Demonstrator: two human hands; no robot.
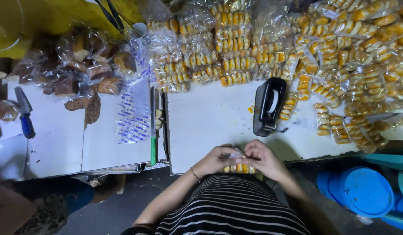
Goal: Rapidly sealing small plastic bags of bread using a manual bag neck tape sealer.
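Observation:
My left hand (pixel 216 159) and my right hand (pixel 262 159) meet at the near edge of the white table (pixel 210 122). Together they pinch the clear top of a small bag of yellow cookies (pixel 239 167), held just over the table's edge against my striped shirt. A black tape dispenser (pixel 268 105) stands a little beyond my right hand. Heaps of packed cookie bags (pixel 236 48) fill the far side of the table and its right end (pixel 358 87).
A green-handled knife (pixel 153 126) lies by a stack of empty printed clear bags (pixel 134 111). Bagged brown cakes (pixel 79 65) sit far left, a blue-handled scraper (pixel 25 113) beside them. Blue plastic lids (pixel 362 191) lie on the floor at right.

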